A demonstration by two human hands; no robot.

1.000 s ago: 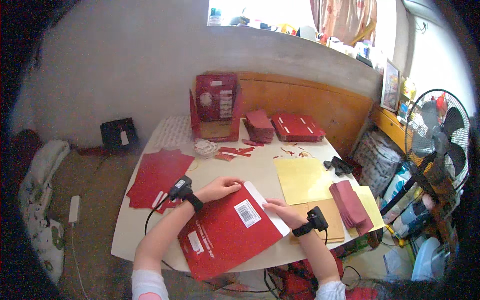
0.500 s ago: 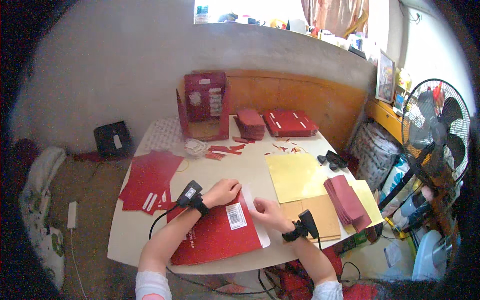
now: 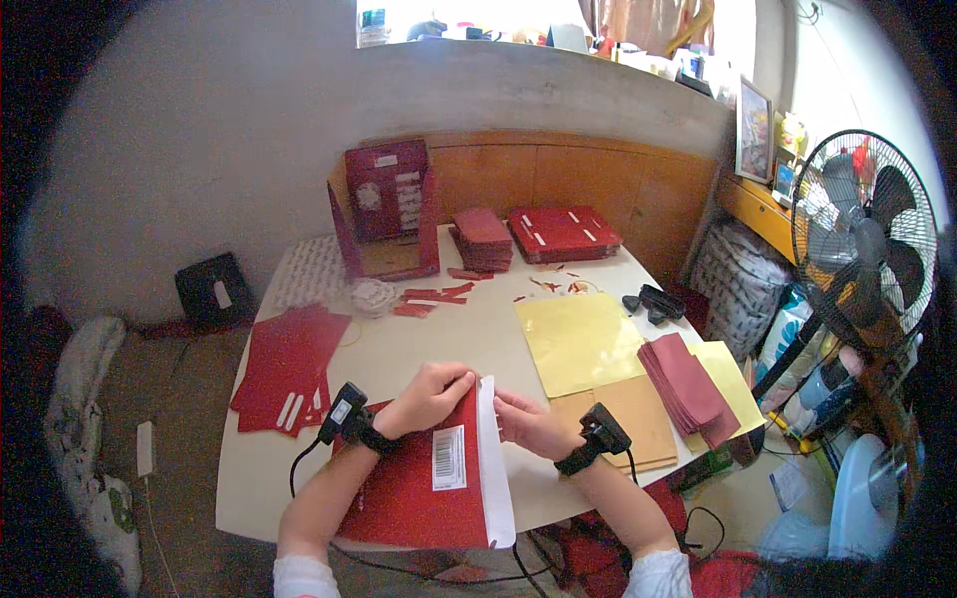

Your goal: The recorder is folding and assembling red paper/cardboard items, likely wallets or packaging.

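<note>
A large red cardboard envelope (image 3: 404, 503) lies before me, its near part at the front edge of the table. It carries a white barcode label (image 3: 449, 458), and a white flap (image 3: 495, 488) runs along its right side. My left hand (image 3: 429, 399) is closed on the envelope's far edge, thumb and fingers beside the flap's far end. At the flap's outer side, my right hand (image 3: 536, 427) has its fingertips bent against the white strip, pinching it. Part of those fingertips is hidden behind the flap. Each wrist wears a black strap with a small device.
Red sheets (image 3: 289, 364) lie at the left. Toward the back stand an open red box (image 3: 384, 199), a stack of red pieces (image 3: 481, 239) and a pile of red envelopes (image 3: 564, 233). Yellow sheet (image 3: 578, 344), brown cardboard (image 3: 628, 424) and folded maroon pieces (image 3: 688, 389) lie right. A fan (image 3: 867, 229) stands beyond.
The white flap side has been lifted and tilted up, the envelope shifting slightly left and nearer. My right hand's fingers have come up against the flap. The whole view has shifted a little.
</note>
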